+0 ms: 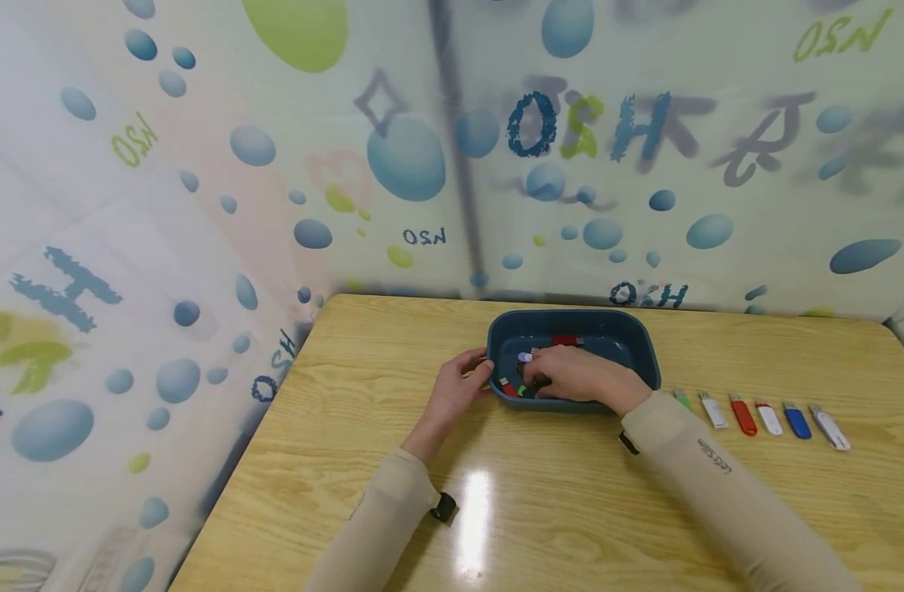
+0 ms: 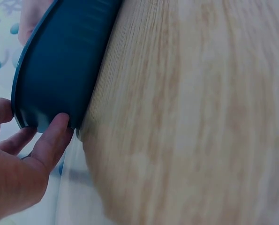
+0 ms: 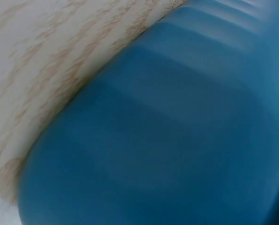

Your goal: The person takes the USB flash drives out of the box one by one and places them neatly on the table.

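Note:
A dark blue plastic bin [image 1: 574,407] stands on the table, several USB flash drives lying inside. My left hand [image 1: 458,386] is at the bin's left end, its fingertips touching the outer wall and rim; the left wrist view shows these fingers [image 2: 52,136] fairly straight against the bin. My right hand [image 1: 574,374] reaches down into the bin among the drives. Beside its fingertips is a lavender-and-white drive [image 1: 524,358]; whether they pinch it is unclear. A red drive [image 1: 507,387] lies in the near left corner, another red one [image 1: 565,339] by the far wall.
To the right of the bin, several USB drives lie in a row on the wooden table [image 1: 334,411], among them a green one [image 1: 682,400], a red one [image 1: 744,414] and a blue one [image 1: 796,421]. A patterned curtain [image 1: 496,205] hangs behind the table.

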The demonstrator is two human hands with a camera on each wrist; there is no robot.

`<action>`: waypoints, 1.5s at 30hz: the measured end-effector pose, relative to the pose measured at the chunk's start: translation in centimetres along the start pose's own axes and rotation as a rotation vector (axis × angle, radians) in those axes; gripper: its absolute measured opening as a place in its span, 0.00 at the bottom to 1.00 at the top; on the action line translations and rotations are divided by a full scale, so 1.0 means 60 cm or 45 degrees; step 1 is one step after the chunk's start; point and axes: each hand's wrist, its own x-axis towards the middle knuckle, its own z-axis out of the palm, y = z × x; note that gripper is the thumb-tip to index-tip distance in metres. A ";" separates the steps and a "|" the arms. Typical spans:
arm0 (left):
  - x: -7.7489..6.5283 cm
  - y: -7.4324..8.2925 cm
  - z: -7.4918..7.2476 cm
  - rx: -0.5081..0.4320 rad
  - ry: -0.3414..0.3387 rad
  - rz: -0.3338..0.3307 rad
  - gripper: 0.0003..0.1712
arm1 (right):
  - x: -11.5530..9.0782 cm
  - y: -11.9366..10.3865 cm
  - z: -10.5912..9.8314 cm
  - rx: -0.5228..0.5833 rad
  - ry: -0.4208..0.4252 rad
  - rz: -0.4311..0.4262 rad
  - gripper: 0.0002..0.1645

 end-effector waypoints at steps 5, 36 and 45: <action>0.000 -0.001 0.001 -0.007 -0.007 0.009 0.24 | -0.010 0.001 -0.002 0.032 0.065 0.036 0.06; 0.000 0.001 0.001 -0.031 -0.002 -0.013 0.25 | -0.109 0.002 -0.011 0.073 0.428 0.241 0.13; -0.002 0.003 0.002 -0.027 0.004 -0.027 0.26 | -0.146 -0.003 -0.014 0.071 0.512 0.372 0.13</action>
